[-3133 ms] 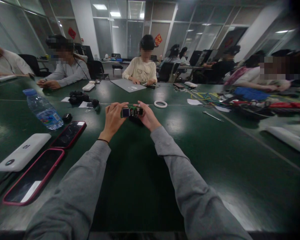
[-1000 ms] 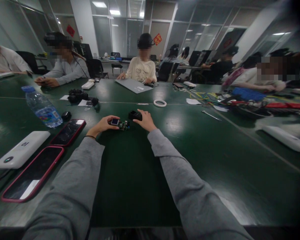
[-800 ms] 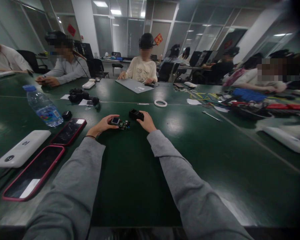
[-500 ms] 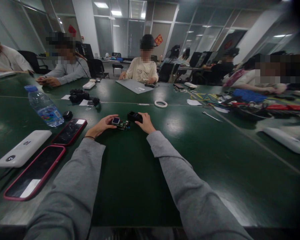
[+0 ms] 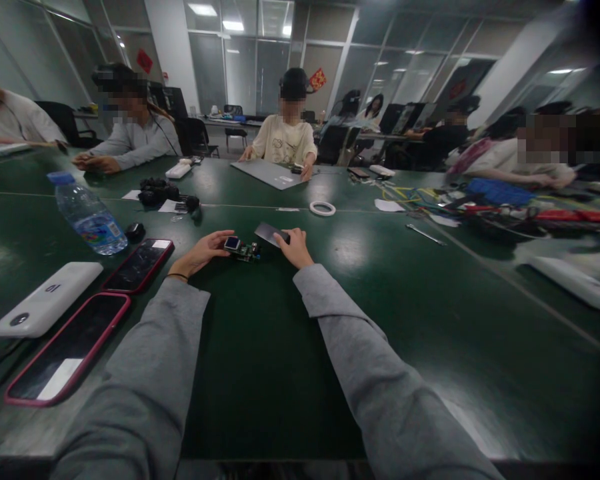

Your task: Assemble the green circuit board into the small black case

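My left hand (image 5: 203, 253) is closed on the left end of a small green circuit board (image 5: 249, 253). A little square screen (image 5: 233, 243) sits on that board, beside my thumb and fingertips. Just to the right, my right hand (image 5: 296, 247) grips a small black case (image 5: 269, 233) by its right end, thumb on top. The case shows a smooth, flat dark face, and its other side is hidden. A narrow gap separates case and board. Both hands are low over the green table (image 5: 265, 373).
On the left are a water bottle (image 5: 91, 217), two phones, a white power bank (image 5: 47, 299) and a small black case. A tape roll (image 5: 323, 209), a wrench (image 5: 425, 234) and tangled cables (image 5: 480, 200) lie farther off. Several people sit around the table.
My right hand has turned the black case over, so a smooth flat face shows instead of its hollow-looking side. The left hand and circuit board have barely moved.
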`<state>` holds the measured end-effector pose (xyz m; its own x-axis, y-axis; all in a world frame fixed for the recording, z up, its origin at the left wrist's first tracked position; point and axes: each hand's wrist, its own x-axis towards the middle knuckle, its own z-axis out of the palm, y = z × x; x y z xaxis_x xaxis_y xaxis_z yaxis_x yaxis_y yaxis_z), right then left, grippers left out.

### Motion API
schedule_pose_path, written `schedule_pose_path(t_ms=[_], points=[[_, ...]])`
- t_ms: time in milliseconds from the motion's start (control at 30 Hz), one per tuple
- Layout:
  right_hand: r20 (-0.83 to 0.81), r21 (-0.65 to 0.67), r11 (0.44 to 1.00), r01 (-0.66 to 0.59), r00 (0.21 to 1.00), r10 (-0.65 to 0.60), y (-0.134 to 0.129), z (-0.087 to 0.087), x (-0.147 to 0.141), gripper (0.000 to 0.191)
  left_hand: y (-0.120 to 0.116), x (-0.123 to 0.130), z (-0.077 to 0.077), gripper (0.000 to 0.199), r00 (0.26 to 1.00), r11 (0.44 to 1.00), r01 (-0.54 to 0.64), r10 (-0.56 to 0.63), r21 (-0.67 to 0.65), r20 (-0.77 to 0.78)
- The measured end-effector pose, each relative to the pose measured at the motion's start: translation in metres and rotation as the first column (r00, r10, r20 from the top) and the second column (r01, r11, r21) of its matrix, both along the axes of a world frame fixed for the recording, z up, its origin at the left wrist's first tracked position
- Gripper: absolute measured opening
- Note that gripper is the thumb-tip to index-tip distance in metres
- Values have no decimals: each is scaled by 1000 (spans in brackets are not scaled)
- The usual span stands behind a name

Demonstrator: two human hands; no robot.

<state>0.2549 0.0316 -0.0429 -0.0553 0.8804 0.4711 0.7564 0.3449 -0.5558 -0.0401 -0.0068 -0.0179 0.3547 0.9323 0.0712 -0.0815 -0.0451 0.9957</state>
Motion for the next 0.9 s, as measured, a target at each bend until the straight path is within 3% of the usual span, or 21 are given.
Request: schedule_pose_path(t_ms=[100,167,233,300,400,533,700,833,900], points=[[2,-68,985,161,987,-161,0,0,3,40,0,0,0,70,1000,1000,-5,5,-8,5],[-24,-46,974,221,975,-222,-3,2,4,42,0,0,0,70,1000,1000,-10,10,-12,14],[-29,32,983,182,983,-181,-6,4,4,45,-1,0,1,71,1000,1000,-12,12,-20,21],[35,113,991,65,997,-70,-8,6,3,47,-2,1,2,71,1000,999,-11,12,-31,20],[111,147,988,-41,994,25,-8,8,2,35,-4,2,5,71,1000,999,-17,18,-45,16],[-11,55,998,-10,1000,11,-1,5,8,27,-6,3,8,73,999,997,-36,38,-63,29],[-140,50,988,145,981,-137,3,2,10,51,-7,4,10,74,998,996,-43,46,-80,33],[-30,39,999,-20,999,21,-2,4,6,66,-6,4,10,75,999,996,-36,38,-79,28],[23,33,996,-85,996,85,-9,12,28,62,-6,3,10,76,999,997,-27,29,-77,31]])
